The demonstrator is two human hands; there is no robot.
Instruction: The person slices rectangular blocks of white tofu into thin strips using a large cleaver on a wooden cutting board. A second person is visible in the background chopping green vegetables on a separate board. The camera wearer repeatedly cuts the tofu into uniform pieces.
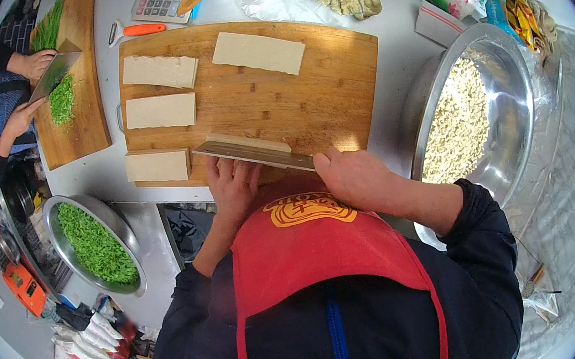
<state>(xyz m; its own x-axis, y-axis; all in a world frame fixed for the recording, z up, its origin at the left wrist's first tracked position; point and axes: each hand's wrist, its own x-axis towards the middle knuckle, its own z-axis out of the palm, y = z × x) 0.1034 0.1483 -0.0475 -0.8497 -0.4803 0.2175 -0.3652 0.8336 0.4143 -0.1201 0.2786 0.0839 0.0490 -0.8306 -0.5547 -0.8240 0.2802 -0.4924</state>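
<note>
My right hand (350, 174) grips the handle end of a broad-bladed kitchen knife (257, 154), whose blade lies across the front of a wooden cutting board (278, 105). Just behind the blade shows a pale slab (250, 142), perhaps pressed tofu, mostly hidden by the knife. Beneath the blade, near its tip, is my left hand (229, 178), its fingertips hidden; whether it holds anything cannot be seen. Stacked pale sheets (158, 166) lie left of the knife, with another slab (161, 111) and a layered one (160, 71) behind. A wider slab (258, 53) rests at the board's back.
A steel basin (516, 113) of small pale pieces stands right. At left, a co-worker's hands (19, 121) hold a cleaver (55, 73) over chopped greens on a second board (89, 96). A bowl (132, 252) of chopped greens stands lower left. A peeler (142, 29) and calculator (163, 1) lie behind.
</note>
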